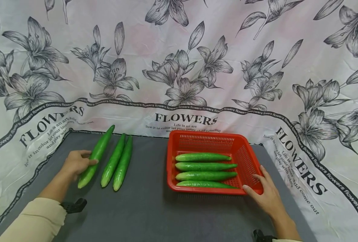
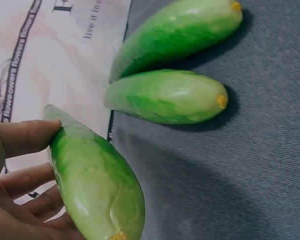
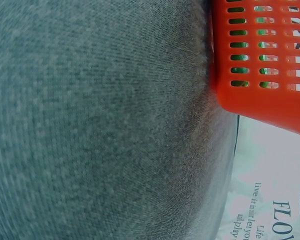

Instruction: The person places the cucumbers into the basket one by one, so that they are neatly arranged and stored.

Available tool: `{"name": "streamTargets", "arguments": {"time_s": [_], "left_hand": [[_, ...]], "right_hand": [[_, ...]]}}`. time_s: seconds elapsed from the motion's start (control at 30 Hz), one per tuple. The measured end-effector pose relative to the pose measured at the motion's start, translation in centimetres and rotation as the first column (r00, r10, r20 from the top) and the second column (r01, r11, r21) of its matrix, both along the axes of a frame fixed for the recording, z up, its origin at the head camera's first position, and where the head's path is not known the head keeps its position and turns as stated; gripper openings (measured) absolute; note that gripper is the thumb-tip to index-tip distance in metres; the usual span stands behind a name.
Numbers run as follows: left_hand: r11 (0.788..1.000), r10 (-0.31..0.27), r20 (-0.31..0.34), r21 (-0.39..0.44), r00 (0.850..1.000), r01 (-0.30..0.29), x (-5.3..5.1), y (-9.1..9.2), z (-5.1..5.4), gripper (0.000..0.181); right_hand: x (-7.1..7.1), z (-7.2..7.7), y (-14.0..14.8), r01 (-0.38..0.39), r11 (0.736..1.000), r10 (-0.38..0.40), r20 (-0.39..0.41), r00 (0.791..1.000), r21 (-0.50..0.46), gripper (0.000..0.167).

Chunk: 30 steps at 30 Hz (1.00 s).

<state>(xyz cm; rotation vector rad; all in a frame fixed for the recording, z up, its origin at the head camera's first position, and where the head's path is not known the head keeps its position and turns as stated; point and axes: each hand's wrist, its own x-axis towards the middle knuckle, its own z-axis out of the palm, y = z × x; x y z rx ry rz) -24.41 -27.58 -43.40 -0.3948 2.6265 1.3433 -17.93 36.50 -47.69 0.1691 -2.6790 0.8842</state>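
In the head view my left hand (image 1: pixel 77 163) grips a green cucumber (image 1: pixel 98 153) at the left of the table, thumb on one side and fingers on the other. The left wrist view shows this cucumber (image 2: pixel 100 180) tilted, its yellow-tipped end towards the camera. Two more cucumbers (image 1: pixel 114 162) (image 1: pixel 123 164) lie side by side just right of it. At the right, my right hand (image 1: pixel 268 193) holds the near right corner of a red plastic basket (image 1: pixel 170 161). Several cucumbers (image 1: pixel 203 157) lie crosswise in a row inside. Only a sliver of the right hand shows in the right wrist view.
A dark grey cloth (image 1: pixel 136 215) covers the table. White flower-printed fabric (image 1: pixel 185 84) with lettering hangs behind and along both sides. Slotted basket wall (image 3: pixel 255 95) fills the upper right of the right wrist view.
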Motion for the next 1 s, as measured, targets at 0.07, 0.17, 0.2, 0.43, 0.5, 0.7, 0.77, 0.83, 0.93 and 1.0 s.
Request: {"name": "streamTargets", "arguments": {"time_s": [0.07, 0.17, 0.2, 0.43, 0.5, 0.7, 0.77, 0.83, 0.93, 1.0], "left_hand": [[1.000, -0.008, -0.002, 0.019, 1.000, 0.008, 0.0, 0.2, 0.4, 0.068], [0.999, -0.013, -0.002, 0.050, 1.000, 0.013, 0.0, 0.3, 0.7, 0.070], [0.998, -0.011, 0.002, 0.059, 1.000, 0.011, 0.0, 0.3, 0.9, 0.070], [0.994, -0.028, -0.005, 0.109, 1.000, 0.029, 0.3, 0.8, 1.9, 0.071], [0.993, -0.047, -0.018, 0.107, 0.999, 0.049, 0.4, 1.0, 2.4, 0.072], [0.991, -0.086, -0.043, 0.099, 0.995, 0.089, 0.6, 2.0, 3.8, 0.073], [0.990, -0.095, -0.053, 0.102, 0.994, 0.100, 0.6, 2.4, 4.1, 0.072], [0.988, -0.106, -0.068, 0.109, 0.992, 0.113, 0.6, 2.7, 4.4, 0.071], [0.983, -0.124, -0.089, 0.123, 0.988, 0.134, 0.6, 3.3, 4.9, 0.069], [0.982, -0.135, -0.101, 0.119, 0.986, 0.147, 0.6, 3.6, 5.2, 0.068]], "right_hand": [[0.0, 0.0, 0.0, 0.001, 1.000, -0.001, 0.001, 1.000, -0.001, 0.055], [0.0, 0.0, 0.0, 0.002, 1.000, -0.002, -0.006, 1.000, -0.003, 0.055], [-0.1, 0.0, 0.0, 0.002, 1.000, -0.002, -0.009, 1.000, -0.002, 0.055], [-0.1, 0.1, 0.1, -0.001, 1.000, 0.001, 0.001, 1.000, -0.004, 0.056], [-0.1, 0.0, 0.1, -0.002, 1.000, 0.002, 0.006, 1.000, -0.003, 0.056], [0.0, -0.1, 0.0, -0.004, 1.000, 0.004, 0.004, 1.000, -0.002, 0.056], [0.0, 0.0, 0.0, -0.004, 1.000, 0.004, 0.004, 1.000, -0.001, 0.056], [0.0, 0.0, 0.0, -0.003, 1.000, 0.003, 0.004, 1.000, -0.002, 0.057], [0.1, 0.0, 0.0, -0.004, 1.000, 0.004, -0.001, 1.000, -0.005, 0.057], [0.1, 0.0, 0.0, -0.004, 1.000, 0.004, -0.002, 1.000, -0.007, 0.057]]}}
